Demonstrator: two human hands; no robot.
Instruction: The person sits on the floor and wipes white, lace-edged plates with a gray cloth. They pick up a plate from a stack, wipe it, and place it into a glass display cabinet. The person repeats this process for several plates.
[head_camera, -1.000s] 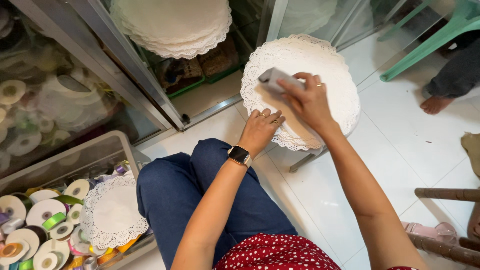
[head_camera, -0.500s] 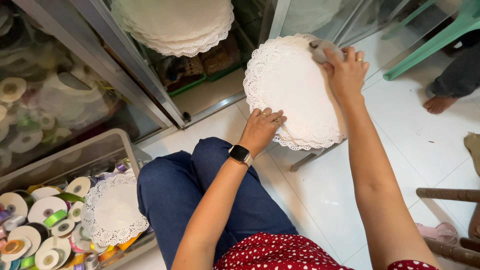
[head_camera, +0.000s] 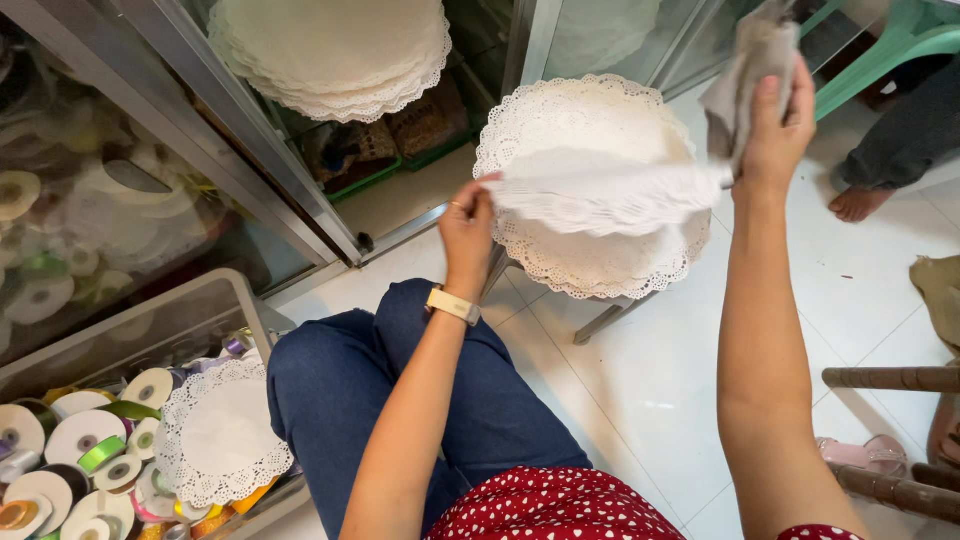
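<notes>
A single white lace paper doily hangs lifted and sagging between my two hands. My left hand, with a watch on its wrist, pinches the doily's left edge. My right hand is raised high, gripping the doily's right edge together with a grey cloth. Under the lifted sheet lies a stack of round white doilies on a small stool whose metal legs show below. My knees in blue jeans are just in front of it.
Another doily pile sits on a shelf behind sliding glass doors. A clear bin at lower left holds ribbon spools and one doily. A person's bare foot and a green plastic chair are at right. Wooden chair rungs stand at right.
My right hand rose from the stack's far edge, pulling the top doily up. My left hand moved from pressing the stack's near edge to pinching the lifted doily.
</notes>
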